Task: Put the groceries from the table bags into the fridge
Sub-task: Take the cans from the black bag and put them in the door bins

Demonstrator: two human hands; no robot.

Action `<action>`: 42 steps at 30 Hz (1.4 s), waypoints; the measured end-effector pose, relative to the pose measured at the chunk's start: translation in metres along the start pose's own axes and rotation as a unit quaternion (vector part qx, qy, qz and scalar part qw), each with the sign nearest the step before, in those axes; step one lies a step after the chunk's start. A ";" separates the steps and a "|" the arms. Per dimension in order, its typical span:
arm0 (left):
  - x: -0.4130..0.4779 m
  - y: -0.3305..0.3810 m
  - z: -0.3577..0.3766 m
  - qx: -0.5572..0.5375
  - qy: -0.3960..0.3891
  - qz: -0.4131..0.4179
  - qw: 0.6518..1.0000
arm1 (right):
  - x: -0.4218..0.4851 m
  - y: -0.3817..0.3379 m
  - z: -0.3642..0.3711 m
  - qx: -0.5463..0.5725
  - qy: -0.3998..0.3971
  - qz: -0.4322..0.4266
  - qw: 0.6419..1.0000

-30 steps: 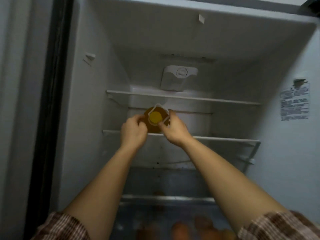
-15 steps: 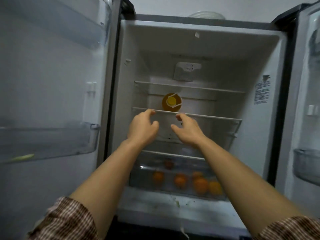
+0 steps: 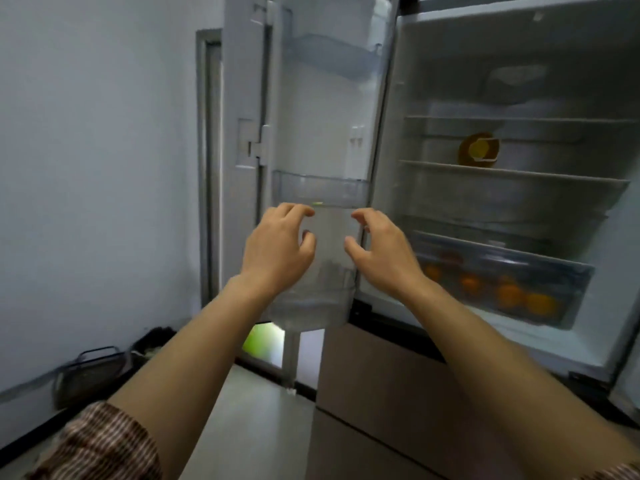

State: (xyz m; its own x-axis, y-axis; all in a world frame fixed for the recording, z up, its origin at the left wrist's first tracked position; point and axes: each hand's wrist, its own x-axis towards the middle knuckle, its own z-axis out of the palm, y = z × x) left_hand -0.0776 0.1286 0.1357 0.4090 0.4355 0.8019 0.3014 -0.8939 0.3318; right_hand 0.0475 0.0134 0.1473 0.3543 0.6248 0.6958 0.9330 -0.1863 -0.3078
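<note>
The fridge (image 3: pixel 512 95) stands open at the right. An amber bottle with a yellow cap (image 3: pixel 479 150) lies on a middle glass shelf (image 3: pixel 540 174), cap toward me. Several oranges (image 3: pixel 509 294) sit in the clear crisper drawer (image 3: pixel 575 271) below. My left hand (image 3: pixel 277 251) and my right hand (image 3: pixel 381 251) are held out in front of the open left door (image 3: pixel 325 109), fingers apart and curled, holding nothing. Both are well left of the bottle. No bags or table are in view.
The left door carries clear bins (image 3: pixel 318 192), one with a small green item. A lower fridge drawer front (image 3: pixel 381 382) is closed beneath. A grey wall (image 3: pixel 97 168) is at the left, with a dark wire basket (image 3: pixel 90 372) on the floor beside it.
My hands let go of the bottle, which stays on the shelf, and drew back out of the fridge. My view has swung left, so the hands now hang before the left door.
</note>
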 end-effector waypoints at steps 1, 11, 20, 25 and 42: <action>-0.011 -0.016 -0.016 0.023 -0.002 -0.008 1.000 | -0.004 -0.016 0.011 0.003 -0.009 -0.011 1.000; -0.130 -0.209 -0.207 0.226 -0.070 -0.160 0.958 | -0.039 -0.244 0.167 0.015 -0.156 -0.146 0.977; -0.245 -0.388 -0.406 0.309 -0.131 -0.294 0.895 | -0.097 -0.484 0.337 0.042 -0.290 -0.170 0.941; -0.292 -0.466 -0.469 0.320 -0.143 -0.346 0.870 | -0.113 -0.575 0.411 0.041 -0.331 -0.200 0.921; -0.422 -0.785 -0.599 0.305 -0.162 -0.427 0.836 | -0.115 -0.797 0.701 0.102 -0.471 -0.238 0.843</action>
State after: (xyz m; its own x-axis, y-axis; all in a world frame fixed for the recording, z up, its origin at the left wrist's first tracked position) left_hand -1.0024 0.5825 -0.1657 0.0018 0.9814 0.1918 0.9450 -0.0644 0.3207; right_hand -0.7808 0.6215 -0.1426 -0.3550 0.9346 -0.0229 0.8910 0.3308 -0.3110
